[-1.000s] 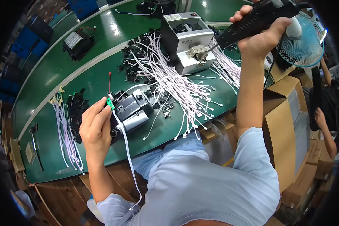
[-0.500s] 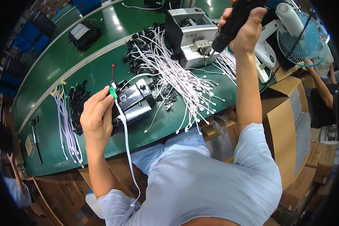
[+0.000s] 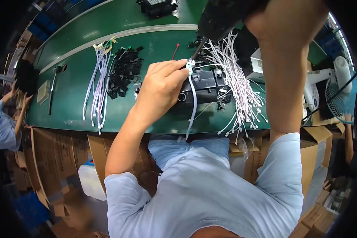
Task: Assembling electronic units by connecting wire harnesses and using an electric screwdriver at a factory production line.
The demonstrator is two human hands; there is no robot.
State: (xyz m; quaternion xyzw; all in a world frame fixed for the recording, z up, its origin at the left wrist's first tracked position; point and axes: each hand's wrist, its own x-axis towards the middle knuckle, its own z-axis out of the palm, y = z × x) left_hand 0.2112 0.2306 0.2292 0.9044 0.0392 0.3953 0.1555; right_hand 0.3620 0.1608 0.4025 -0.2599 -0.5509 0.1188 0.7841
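Note:
My left hand (image 3: 162,83) is closed, pinching a small green board (image 3: 189,68) against the upper left part of a black plastic housing (image 3: 204,81). A flat white cable (image 3: 194,99) runs from the board down over the table's front edge. My right hand (image 3: 285,23) is wrapped round a black power screwdriver (image 3: 222,20), held above the housing. Its thin bit (image 3: 199,48) slants down toward the board, beside my left fingertips. Whether the tip touches a screw is too small to tell. A short red wire (image 3: 176,50) sticks up behind my left hand.
White cables (image 3: 242,87) lie heaped right of the housing, partly before a grey machine (image 3: 258,63). To the left are black plastic parts (image 3: 125,71) and more cables (image 3: 101,83). A fan (image 3: 339,95) stands far right. Another person (image 3: 6,123) works at far left.
My right hand has brought the screwdriver from the grey machine over to the housing. The left hand still holds the green board. The whole view has shifted, so the table's things appear elsewhere.

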